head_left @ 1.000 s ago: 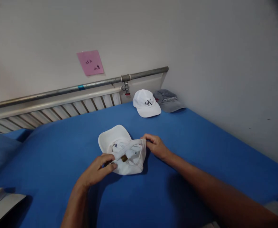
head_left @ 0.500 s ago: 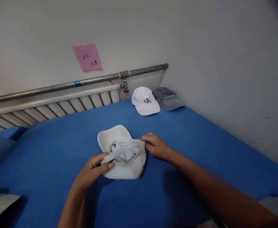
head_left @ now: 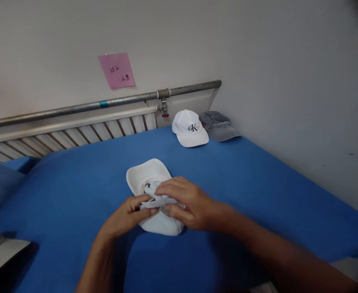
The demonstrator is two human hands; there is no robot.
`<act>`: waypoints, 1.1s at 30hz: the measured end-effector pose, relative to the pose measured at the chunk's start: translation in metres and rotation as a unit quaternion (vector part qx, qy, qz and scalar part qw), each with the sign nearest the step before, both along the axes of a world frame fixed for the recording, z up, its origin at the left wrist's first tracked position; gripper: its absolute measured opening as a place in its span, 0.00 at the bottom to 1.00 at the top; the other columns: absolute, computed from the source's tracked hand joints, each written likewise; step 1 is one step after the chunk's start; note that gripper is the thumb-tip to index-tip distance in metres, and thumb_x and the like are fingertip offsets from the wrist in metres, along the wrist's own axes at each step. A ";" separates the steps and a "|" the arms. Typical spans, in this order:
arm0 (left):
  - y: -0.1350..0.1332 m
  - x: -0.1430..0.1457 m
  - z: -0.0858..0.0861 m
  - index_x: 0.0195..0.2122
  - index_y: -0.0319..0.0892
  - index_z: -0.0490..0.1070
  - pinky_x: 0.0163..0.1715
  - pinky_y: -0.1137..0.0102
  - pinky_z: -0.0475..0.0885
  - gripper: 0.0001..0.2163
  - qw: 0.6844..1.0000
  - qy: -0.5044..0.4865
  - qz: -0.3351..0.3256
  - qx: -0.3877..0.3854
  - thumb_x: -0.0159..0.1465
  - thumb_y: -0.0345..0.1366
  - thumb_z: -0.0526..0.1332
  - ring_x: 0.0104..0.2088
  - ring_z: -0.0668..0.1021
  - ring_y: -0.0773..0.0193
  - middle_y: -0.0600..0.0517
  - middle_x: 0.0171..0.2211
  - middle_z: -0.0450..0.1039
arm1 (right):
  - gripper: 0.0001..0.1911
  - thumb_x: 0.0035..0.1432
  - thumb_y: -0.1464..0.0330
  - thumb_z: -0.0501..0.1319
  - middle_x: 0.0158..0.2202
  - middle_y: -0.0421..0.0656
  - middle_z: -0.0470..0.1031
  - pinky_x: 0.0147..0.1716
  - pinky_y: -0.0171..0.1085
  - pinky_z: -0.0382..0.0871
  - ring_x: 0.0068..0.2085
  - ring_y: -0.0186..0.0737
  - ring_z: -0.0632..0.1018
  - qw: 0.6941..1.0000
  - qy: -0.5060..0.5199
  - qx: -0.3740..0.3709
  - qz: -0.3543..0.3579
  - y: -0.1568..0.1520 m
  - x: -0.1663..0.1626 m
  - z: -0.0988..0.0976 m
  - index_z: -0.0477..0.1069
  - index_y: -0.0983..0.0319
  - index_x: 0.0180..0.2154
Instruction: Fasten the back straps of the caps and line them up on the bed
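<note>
An upturned off-white baseball cap (head_left: 150, 173) lies on the blue sheet (head_left: 111, 171), its brim pointing away and to the left, its inside facing up. My left hand (head_left: 130, 215) pinches the left end of the cap's back strap (head_left: 163, 201) between thumb and fingers. From the right, my right hand (head_left: 187, 201) reaches over the cap's opening, thumb and fingers around the strap near its middle. It covers the cap's right side and part of the inside.
Behind sit a white cap (head_left: 189, 128) with black letters and a grey cap (head_left: 218, 126) by the corner. A radiator (head_left: 99, 130) and metal pipe (head_left: 130, 99) run along the wall, below a pink note (head_left: 117, 70). A pale object (head_left: 1, 252) stands at lower left.
My right hand has moved left from the cap's right edge onto the strap, over the opening. The strap now sits lower and is bent. My left hand keeps its hold.
</note>
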State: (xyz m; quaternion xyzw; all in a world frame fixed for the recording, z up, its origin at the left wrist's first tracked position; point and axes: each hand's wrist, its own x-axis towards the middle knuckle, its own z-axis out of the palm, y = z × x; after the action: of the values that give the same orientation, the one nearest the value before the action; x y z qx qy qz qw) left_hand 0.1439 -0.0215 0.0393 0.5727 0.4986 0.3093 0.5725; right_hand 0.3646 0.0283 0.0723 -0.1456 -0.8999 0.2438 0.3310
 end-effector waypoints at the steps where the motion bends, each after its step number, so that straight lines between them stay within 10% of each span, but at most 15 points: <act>1: 0.000 0.001 -0.001 0.42 0.40 0.77 0.33 0.69 0.69 0.13 1.000 0.011 0.000 0.009 0.58 0.39 0.63 0.32 0.75 0.61 0.49 0.34 0.77 | 0.16 0.59 0.71 0.56 0.47 0.49 0.74 0.48 0.46 0.64 0.48 0.45 0.72 0.999 -0.007 0.038 -0.009 -0.006 -0.005 0.000 0.68 0.63 0.49; 9: 0.002 0.004 -0.002 0.27 0.41 0.74 0.30 0.71 0.67 0.06 0.994 0.074 -0.021 0.073 0.58 0.35 0.61 0.29 0.72 0.63 0.53 0.27 0.73 | 0.12 0.61 0.72 0.51 0.35 0.50 0.74 0.37 0.44 0.65 0.35 0.44 0.73 0.984 -0.107 0.124 -0.065 -0.024 -0.026 -0.016 0.70 0.67 0.44; 14: 0.000 -0.002 0.004 0.39 0.40 0.73 0.32 0.72 0.66 0.10 1.000 0.001 0.005 0.017 0.60 0.40 0.61 0.32 0.71 0.64 0.51 0.33 0.71 | 0.06 0.59 0.71 0.57 0.33 0.42 0.74 0.34 0.36 0.66 0.34 0.36 0.73 0.988 0.003 -0.139 -0.063 -0.007 -0.018 -0.026 0.72 0.62 0.37; 20: 0.001 -0.006 -0.004 0.37 0.39 0.75 0.29 0.75 0.63 0.10 0.998 -0.046 0.035 0.008 0.58 0.41 0.64 0.28 0.69 0.69 0.52 0.29 0.71 | 0.06 0.53 0.67 0.61 0.17 0.33 0.63 0.20 0.29 0.57 0.19 0.27 0.64 0.841 0.123 -0.524 -0.052 0.006 -0.013 -0.025 0.70 0.63 0.32; 28: -0.003 -0.020 -0.008 0.33 0.40 0.78 0.28 0.76 0.65 0.10 0.983 -0.146 0.109 0.000 0.52 0.39 0.69 0.27 0.73 0.69 0.52 0.28 0.76 | 0.10 0.43 0.69 0.67 0.20 0.35 0.69 0.13 0.27 0.54 0.17 0.25 0.65 0.712 0.180 -0.678 0.005 0.007 -0.014 -0.025 0.69 0.63 0.30; 33: -0.004 -0.017 -0.002 0.29 0.39 0.78 0.24 0.78 0.64 0.09 0.980 -0.168 0.104 -0.040 0.50 0.40 0.70 0.23 0.72 0.72 0.53 0.23 0.74 | 0.07 0.47 0.68 0.65 0.16 0.33 0.66 0.11 0.26 0.53 0.14 0.24 0.62 0.745 0.131 -0.654 -0.001 0.001 -0.020 -0.032 0.71 0.64 0.30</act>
State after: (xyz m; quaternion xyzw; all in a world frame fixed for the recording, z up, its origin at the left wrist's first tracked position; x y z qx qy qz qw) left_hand 0.1267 -0.0252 0.0371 0.4344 0.4643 0.4381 0.6355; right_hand 0.3444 0.0296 0.0403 -0.2939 -0.4677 0.7890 0.2691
